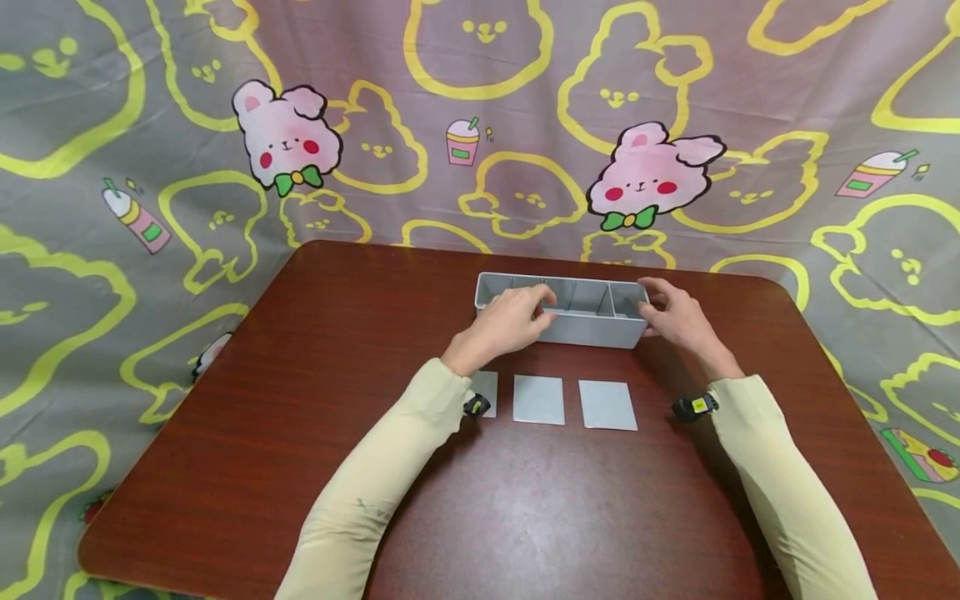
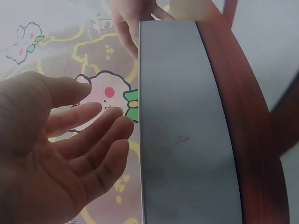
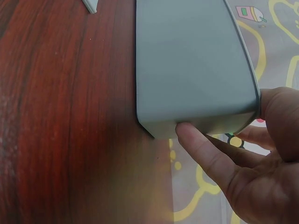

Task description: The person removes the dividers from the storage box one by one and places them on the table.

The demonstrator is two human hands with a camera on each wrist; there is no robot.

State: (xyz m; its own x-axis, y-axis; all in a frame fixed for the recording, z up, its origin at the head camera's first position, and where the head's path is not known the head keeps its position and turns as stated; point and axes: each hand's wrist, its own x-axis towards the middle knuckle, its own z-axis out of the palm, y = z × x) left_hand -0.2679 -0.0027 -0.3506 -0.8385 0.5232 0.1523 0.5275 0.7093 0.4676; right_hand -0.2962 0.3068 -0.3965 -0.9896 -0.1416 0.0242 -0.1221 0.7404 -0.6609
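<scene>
A long grey divided storage box (image 1: 592,330), open on top with several compartments, sits toward the back of the table. My right hand (image 1: 678,317) grips its right end. The right wrist view shows a fingertip against the outer end wall (image 3: 201,122) and the thumb reaching over the rim, its tip hidden. My left hand (image 1: 510,321) hovers before and over the box's left half, fingers loosely bent and holding nothing. In the left wrist view, those fingers (image 2: 110,165) stand beside the box's long side (image 2: 187,116), with no clear contact.
Three flat pale rectangular cards (image 1: 538,400) lie in a row on the brown table (image 1: 300,417), in front of the box. The left card (image 1: 486,383) is partly covered by the left wrist camera. A patterned cloth (image 1: 525,108) hangs behind the table.
</scene>
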